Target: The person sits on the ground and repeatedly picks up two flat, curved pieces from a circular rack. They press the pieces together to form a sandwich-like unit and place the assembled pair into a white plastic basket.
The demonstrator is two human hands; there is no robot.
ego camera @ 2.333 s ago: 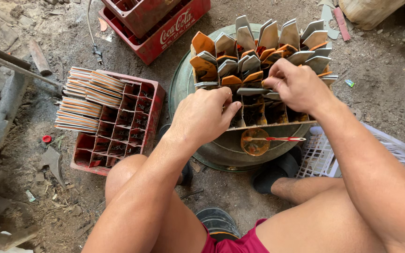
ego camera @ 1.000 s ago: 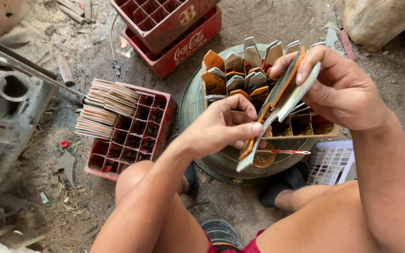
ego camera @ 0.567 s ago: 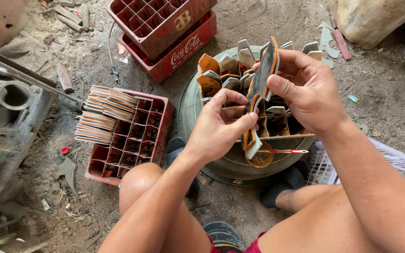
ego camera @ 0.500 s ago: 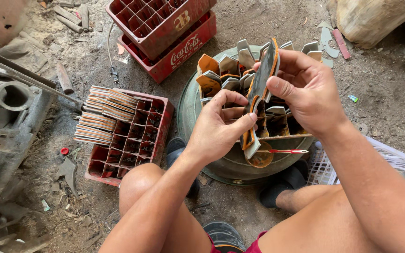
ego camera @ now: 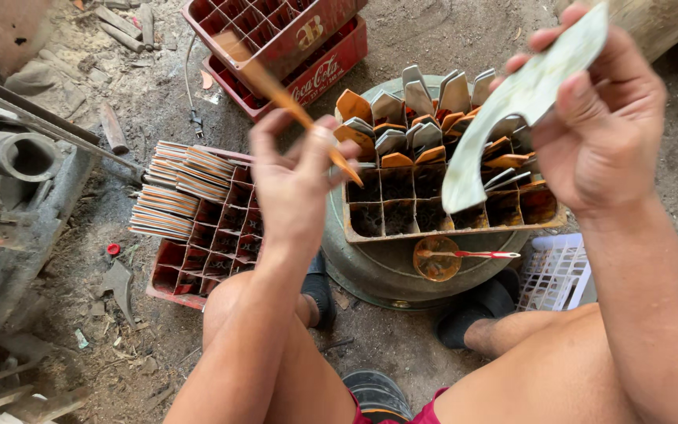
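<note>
The top of the pale curved piece [ego camera: 512, 118] runs off the top edge of the view, so its full shape cannot be seen. It is flat and thin, grey-white, bent like a hook. The right hand [ego camera: 598, 133] holds it up, with the fingers [ego camera: 566, 98] clamped on its upper part, over the wooden tray [ego camera: 449, 232].

The left hand [ego camera: 292, 180] holds a thin orange strip [ego camera: 284, 98]. It is long, flat and narrow, and it slants up to the left. The fingers are pinched together around its lower part, so that part is hidden.

The wooden tray is split into small square cells. The front cells look dark and dusty inside. The back cells hold many upright flat pieces [ego camera: 425, 118], some grey, some orange, with rounded tops. How deep they go cannot be seen. The tray sits on a round metal drum [ego camera: 378, 271], dull green and dirty. A small round orange scoop [ego camera: 437, 259] with a red handle lies on the drum just in front of the tray.

To the left, a red plastic crate [ego camera: 213, 243] stands on the dirt floor. A stack of flat striped pieces [ego camera: 178, 192] lies across its far corner and hides the cells there. Two more red crates [ego camera: 292, 39] are piled further back, cut off at the top. A white plastic basket [ego camera: 555, 271] peeks out behind the right leg. Rusty metal parts [ego camera: 9, 173] lie at the left edge, hard to make out.
</note>
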